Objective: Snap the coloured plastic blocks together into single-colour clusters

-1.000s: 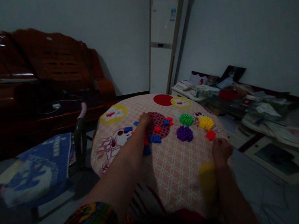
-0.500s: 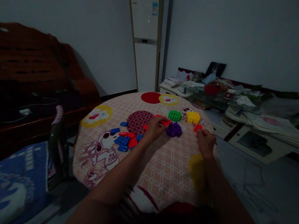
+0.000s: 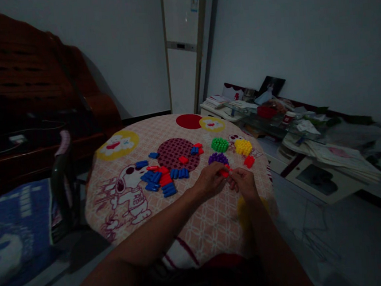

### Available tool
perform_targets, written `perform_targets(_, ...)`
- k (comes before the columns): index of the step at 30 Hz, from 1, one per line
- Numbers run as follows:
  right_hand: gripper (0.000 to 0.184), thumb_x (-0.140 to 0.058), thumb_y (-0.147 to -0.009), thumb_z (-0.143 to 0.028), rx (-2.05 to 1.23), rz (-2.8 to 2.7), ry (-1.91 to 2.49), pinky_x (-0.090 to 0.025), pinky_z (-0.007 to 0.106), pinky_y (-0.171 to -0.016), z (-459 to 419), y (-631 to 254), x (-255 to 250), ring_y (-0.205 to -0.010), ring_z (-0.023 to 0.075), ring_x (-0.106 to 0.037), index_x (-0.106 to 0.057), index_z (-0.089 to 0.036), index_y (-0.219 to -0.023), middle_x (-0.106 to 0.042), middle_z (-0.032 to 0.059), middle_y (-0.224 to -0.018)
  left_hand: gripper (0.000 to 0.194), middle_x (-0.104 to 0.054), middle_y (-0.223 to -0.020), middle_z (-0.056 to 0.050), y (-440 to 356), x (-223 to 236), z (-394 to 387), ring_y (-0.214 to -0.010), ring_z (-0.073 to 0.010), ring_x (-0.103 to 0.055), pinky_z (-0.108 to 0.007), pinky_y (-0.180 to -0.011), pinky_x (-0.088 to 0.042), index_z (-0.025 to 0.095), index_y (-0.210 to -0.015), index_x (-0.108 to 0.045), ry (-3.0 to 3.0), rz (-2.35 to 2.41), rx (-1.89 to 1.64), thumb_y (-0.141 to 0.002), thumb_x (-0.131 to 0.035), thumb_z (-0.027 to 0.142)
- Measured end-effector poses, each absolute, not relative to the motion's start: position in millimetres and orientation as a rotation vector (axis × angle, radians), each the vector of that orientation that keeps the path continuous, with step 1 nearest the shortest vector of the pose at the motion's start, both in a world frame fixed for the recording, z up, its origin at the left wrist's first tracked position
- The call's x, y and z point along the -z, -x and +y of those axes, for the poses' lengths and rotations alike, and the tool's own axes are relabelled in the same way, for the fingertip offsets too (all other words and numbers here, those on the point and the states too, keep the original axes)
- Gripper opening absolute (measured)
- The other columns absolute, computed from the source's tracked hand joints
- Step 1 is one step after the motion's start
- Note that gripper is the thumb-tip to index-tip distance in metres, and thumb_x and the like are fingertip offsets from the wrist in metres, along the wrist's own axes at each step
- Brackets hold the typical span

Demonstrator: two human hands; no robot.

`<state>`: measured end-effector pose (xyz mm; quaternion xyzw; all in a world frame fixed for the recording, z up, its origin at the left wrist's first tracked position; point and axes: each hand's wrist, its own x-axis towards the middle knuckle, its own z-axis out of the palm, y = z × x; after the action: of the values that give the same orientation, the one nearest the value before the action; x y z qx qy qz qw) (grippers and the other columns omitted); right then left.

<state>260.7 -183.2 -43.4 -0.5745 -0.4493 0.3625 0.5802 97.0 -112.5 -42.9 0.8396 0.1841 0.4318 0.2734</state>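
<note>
Both hands meet over the near right part of the table. My left hand [image 3: 210,180] is closed, pinching a small red plastic building piece [image 3: 224,173]. My right hand [image 3: 243,182] has its fingertips closed on the same piece from the right. Just behind them sits a cluster of purple pieces [image 3: 217,159], partly covered by my left hand. Farther back lie a green cluster [image 3: 219,145] and a yellow cluster [image 3: 243,147]. Another red piece [image 3: 249,161] lies on the cloth beyond my right hand.
Loose blue pieces [image 3: 151,180] and red pieces [image 3: 165,177] lie scattered left of my hands on the patterned tablecloth [image 3: 197,222]. A chair [image 3: 21,233] stands at the left, a wooden bench [image 3: 31,77] behind it. At the right is a cluttered cabinet [image 3: 309,172].
My left hand has moved right and nearer with a red piece. My right hand has left the red piece by the yellow cluster and come left to meet it.
</note>
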Motion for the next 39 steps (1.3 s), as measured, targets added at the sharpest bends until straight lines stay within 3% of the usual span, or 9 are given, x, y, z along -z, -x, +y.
perform_targets(4, 0.043, -0.082, -0.062, -0.053, -0.876, -0.963, 1.273, -0.035, 0.020, -0.034, -186, -261, 43, -0.039, 0.0110, -0.053, -0.065, -0.017, -0.076, -0.066, 0.0005, -0.056, 0.019, -0.072, -0.102, -0.009, -100, 44, -120, -0.097, -0.0191, -0.068, -0.032, -0.089, -0.054, 0.017, -0.102, -0.069, -2.236, 0.444, -1.172, -0.086, -0.059, 0.019)
perform_targets(7, 0.040, -0.081, -0.062, -0.050, -0.819, -0.920, 1.274, -0.036, 0.020, -0.035, -188, -268, 45, -0.038, 0.0114, -0.053, -0.064, -0.017, -0.075, -0.065, 0.0010, -0.055, 0.026, -0.071, -0.114, -0.011, -100, 45, -122, -0.105, -0.0200, -0.067, -0.032, -0.090, -0.056, 0.018, -0.112, -0.067, -2.207, 0.428, -1.147, -0.089, -0.057, 0.021)
perform_targets(13, 0.038, -0.076, -0.064, -0.051, -0.350, -0.679, 1.496, -0.041, 0.024, -0.038, -186, -316, 54, -0.045, 0.0156, -0.059, -0.061, -0.019, -0.078, -0.067, 0.0014, -0.059, 0.031, -0.070, -0.119, -0.015, -97, 49, -115, -0.109, -0.0214, -0.067, -0.033, -0.090, -0.057, 0.016, -0.120, -0.066, -2.197, 0.388, -1.151, -0.091, -0.055, 0.021)
perform_targets(19, 0.027, -0.067, -0.072, -0.046, 0.030, -0.727, 1.804, -0.050, 0.031, -0.057, -178, -351, 64, -0.056, 0.0199, -0.064, -0.060, -0.020, -0.074, -0.068, 0.0058, -0.063, 0.032, -0.070, -0.120, -0.012, -98, 52, -114, -0.109, -0.0205, -0.068, -0.032, -0.089, -0.058, 0.018, -0.119, -0.067, -2.199, 0.430, -1.129, -0.089, -0.056, 0.017)
perform_targets(24, 0.024, -0.061, -0.077, -0.043, 0.226, -0.865, 1.928, -0.049, 0.034, -0.071, -166, -356, 66, -0.069, 0.0226, -0.065, -0.063, -0.019, -0.074, -0.072, 0.0111, -0.073, 0.031, -0.071, -0.119, -0.012, -97, 52, -113, -0.107, -0.0199, -0.068, -0.032, -0.089, -0.058, 0.017, -0.116, -0.068, -2.200, 0.439, -1.140, -0.088, -0.056, 0.014)
perform_targets(31, 0.027, -0.064, -0.072, -0.041, 0.112, -0.870, 1.887, -0.050, 0.033, -0.069, -167, -359, 71, -0.068, 0.0226, -0.066, -0.069, -0.015, -0.082, -0.072, 0.0100, -0.074, 0.028, -0.071, -0.118, -0.012, -96, 52, -112, -0.109, -0.0209, -0.068, -0.032, -0.089, -0.058, 0.017, -0.113, -0.070, -2.233, 0.481, -1.133, -0.088, -0.057, 0.014)
perform_targets(35, 0.051, -0.074, -0.060, -0.035, -0.045, -0.858, 1.853, -0.053, 0.032, -0.064, -169, -366, 70, -0.063, 0.0215, -0.066, -0.071, -0.011, -0.105, -0.069, 0.0019, -0.065, 0.028, -0.071, -0.119, -0.012, -95, 51, -113, -0.109, -0.0208, -0.067, -0.032, -0.089, -0.058, 0.018, -0.112, -0.071, -2.223, 0.503, -1.108, -0.087, -0.057, 0.014)
perform_targets(39, 0.040, -0.076, -0.056, -0.029, -0.279, -0.849, 1.853, -0.049, 0.028, -0.050, -164, -366, 62, -0.050, 0.0183, -0.061, -0.075, -0.012, -0.091, -0.063, -0.0033, -0.055, 0.026, -0.071, -0.119, -0.012, -95, 50, -114, -0.109, -0.0204, -0.067, -0.031, -0.088, -0.058, 0.018, -0.110, -0.071, -2.228, 0.489, -1.107, -0.089, -0.056, 0.015)
